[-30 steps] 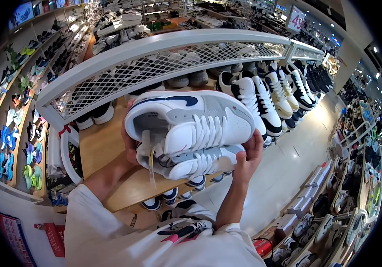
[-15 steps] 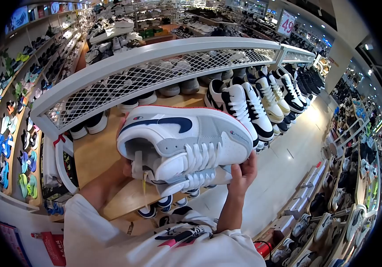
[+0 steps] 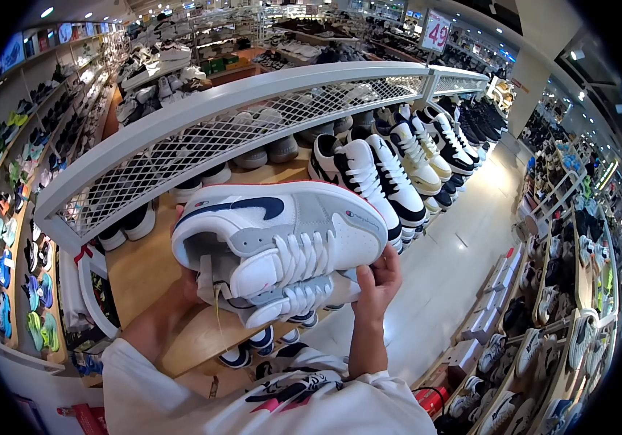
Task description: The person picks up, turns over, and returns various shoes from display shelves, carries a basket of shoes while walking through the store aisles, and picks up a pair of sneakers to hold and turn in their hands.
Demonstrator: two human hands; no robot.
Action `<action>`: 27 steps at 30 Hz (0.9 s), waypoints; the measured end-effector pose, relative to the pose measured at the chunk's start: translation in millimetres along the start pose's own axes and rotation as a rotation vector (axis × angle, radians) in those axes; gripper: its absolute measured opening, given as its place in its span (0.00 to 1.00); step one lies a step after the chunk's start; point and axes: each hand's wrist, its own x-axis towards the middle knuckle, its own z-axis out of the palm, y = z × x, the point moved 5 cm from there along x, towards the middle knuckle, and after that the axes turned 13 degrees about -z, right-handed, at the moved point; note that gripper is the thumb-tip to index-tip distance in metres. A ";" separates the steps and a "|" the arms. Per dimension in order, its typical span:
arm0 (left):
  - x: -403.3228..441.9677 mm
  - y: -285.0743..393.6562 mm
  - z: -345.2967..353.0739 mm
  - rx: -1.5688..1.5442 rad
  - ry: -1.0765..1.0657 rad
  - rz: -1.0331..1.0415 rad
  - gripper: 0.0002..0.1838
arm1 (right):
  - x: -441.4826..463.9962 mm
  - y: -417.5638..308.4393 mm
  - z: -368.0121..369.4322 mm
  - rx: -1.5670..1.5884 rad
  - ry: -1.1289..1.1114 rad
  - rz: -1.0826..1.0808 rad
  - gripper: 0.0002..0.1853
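Observation:
A pair of white and grey sneakers (image 3: 303, 221) with dark navy side stripes is held sideways in front of me, one above the other. The upper one has a red line along its sole, and its laces face me. A paper tag (image 3: 216, 286) on a thin string hangs near the collars. My left hand (image 3: 190, 284) grips the heel end, its fingers mostly hidden behind the shoes. Around the toe end, my right hand (image 3: 380, 284) is closed with the thumb on the near side.
Black-and-white sneakers (image 3: 369, 181) and cream ones (image 3: 412, 163) stand on the wooden shelf (image 3: 133, 264), backed by a white mesh rail (image 3: 253, 101). Shoe racks (image 3: 536, 319) line the right side across a pale aisle floor (image 3: 441, 283). A wall of shoes (image 3: 13, 239) runs along the left.
The sneakers and both hands appear slightly further left and a little lower, as the shelf and rail also shift left in view. Both hands keep their hold.

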 end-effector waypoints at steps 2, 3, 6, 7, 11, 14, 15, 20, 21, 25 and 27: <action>-0.3 -0.7 -0.5 0.003 0.001 -0.005 0.38 | 0.7 -2.2 -0.2 0.002 -0.013 0.016 0.27; -1.1 -1.7 -0.7 0.005 0.002 -0.009 0.38 | 1.1 -2.9 0.5 0.005 -0.026 0.036 0.27; -11.0 -2.8 11.7 -0.015 0.008 0.011 0.36 | -1.2 -13.1 -0.8 0.013 -0.025 0.105 0.30; -16.1 -1.8 20.3 -0.038 0.010 0.027 0.36 | -0.9 -18.5 -1.1 -0.016 -0.051 0.134 0.33; -21.7 6.4 33.3 -0.061 0.024 0.085 0.35 | -5.0 -37.1 7.1 0.044 -0.096 0.228 0.39; -19.9 23.1 40.3 0.320 -0.066 0.181 0.35 | -24.4 -28.2 5.9 0.109 -0.109 0.346 0.43; -13.0 12.9 45.8 -0.201 -0.171 0.158 0.35 | -33.0 -21.0 2.7 0.129 -0.094 0.380 0.43; 2.5 -20.6 15.7 -0.308 -0.131 -0.192 0.42 | -43.4 -12.1 -3.1 0.127 -0.021 0.408 0.44; 4.5 -26.6 7.2 -0.341 -0.147 -0.258 0.43 | -45.4 -10.5 -3.5 0.133 -0.008 0.410 0.44; 6.4 -21.2 12.4 0.023 -0.150 -0.301 0.47 | -45.9 4.8 -12.5 -0.001 -0.031 0.370 0.44; 0.8 -12.1 20.1 0.054 -0.121 -0.232 0.47 | -47.7 5.3 -14.0 -0.102 -0.077 0.350 0.42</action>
